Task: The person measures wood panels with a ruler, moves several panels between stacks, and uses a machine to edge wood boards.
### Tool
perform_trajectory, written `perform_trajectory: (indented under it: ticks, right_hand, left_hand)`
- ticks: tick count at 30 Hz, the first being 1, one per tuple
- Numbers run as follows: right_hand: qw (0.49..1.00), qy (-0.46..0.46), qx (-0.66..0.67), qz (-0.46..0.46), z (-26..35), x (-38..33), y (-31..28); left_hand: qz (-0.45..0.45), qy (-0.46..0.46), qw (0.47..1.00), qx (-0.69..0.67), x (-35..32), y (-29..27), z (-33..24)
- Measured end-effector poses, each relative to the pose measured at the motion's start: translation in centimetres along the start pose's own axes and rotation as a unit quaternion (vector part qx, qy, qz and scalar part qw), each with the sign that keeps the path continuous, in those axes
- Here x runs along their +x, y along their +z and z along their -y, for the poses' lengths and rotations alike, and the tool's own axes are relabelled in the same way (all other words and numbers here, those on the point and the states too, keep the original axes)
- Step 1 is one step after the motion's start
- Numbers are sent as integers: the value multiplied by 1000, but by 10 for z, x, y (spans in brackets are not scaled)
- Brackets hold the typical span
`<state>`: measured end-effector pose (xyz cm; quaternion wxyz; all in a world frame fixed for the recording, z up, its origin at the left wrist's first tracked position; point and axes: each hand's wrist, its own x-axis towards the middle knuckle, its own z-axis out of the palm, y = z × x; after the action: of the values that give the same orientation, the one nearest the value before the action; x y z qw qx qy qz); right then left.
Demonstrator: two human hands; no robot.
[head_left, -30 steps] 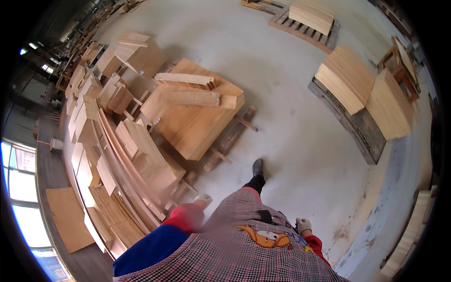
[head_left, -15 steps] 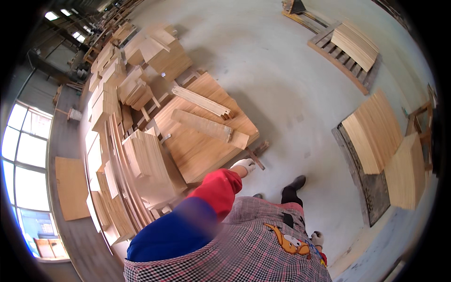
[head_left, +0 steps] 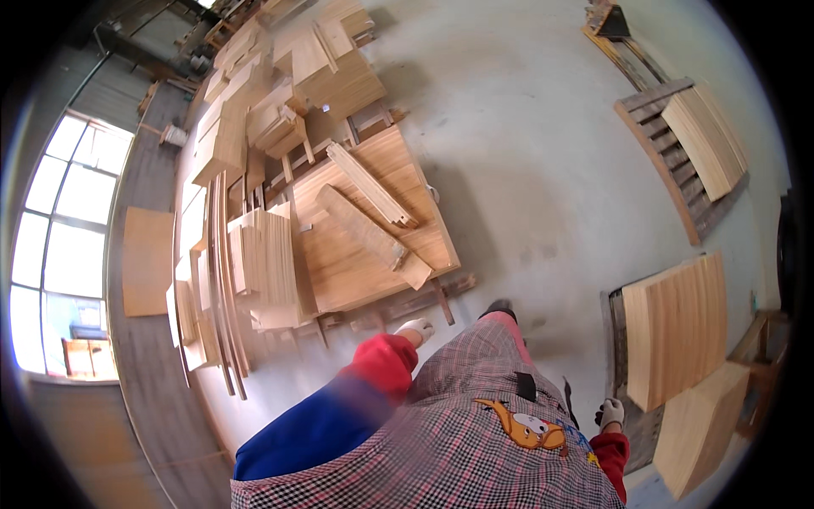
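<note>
My left hand (head_left: 417, 329), in a white glove below a red cuff, hangs near the close edge of a wide wooden panel stack (head_left: 348, 280). Its fingers are loosely apart and touch nothing that I can see. Down at my right side is my right hand (head_left: 610, 412), gloved in white with dark patches on the finger side. Those fingers look loosely curled, and I make out nothing in them. On the panel stack lie a bundle of narrow wood strips (head_left: 369, 182) and a rough, greyish board (head_left: 363, 225).
Several stacks of cut boards (head_left: 339, 81) stand along the left, beside long upright strips (head_left: 222, 288). To the right, a board stack (head_left: 678, 327) sits near another block of boards (head_left: 699, 428). Farther off, a slatted pallet (head_left: 670, 170) carries more boards. My checked apron (head_left: 458, 407) fills the bottom.
My view has turned and moved forward along the floor. The panel stack's near edge and the right-hand stacks sit differently now. My right hand has swung out from beside the apron.
</note>
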<state>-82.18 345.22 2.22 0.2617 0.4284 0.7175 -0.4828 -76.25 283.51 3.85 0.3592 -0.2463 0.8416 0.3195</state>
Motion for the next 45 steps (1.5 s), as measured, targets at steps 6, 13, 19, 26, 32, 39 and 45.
perform_trajectory:
  ticks: [6,13,19,26,32,39,45]
  right_hand:
    - [988,-96,-72,99,137,78,58]
    - [651,-398,-628,151,259,186,72]
    - [827,-145,-505,203,400,174,104]
    - [712,-305,-542,325,563,250,159]
    - [757,-281,-526,267,701,173,237]
    - [799,-244,-499,231,771,173,303]
    - [651,-315,-618,307,744,89,362]
  left_hand:
    - [19,-80,996,-18,42,5,-18]
    - [-33,-82,994,-61,146,-96,-134]
    - [-151,-22,973,-172,185,-202,-211]
    - [-197,-123,931,-281,211,-223,-226]
    - [-139,-362,841,-377,185,-102,-197]
    - [-123,-393,752,-515,192,-24,-225]
    - [-183,-359,719,-567,181,-49,-223]
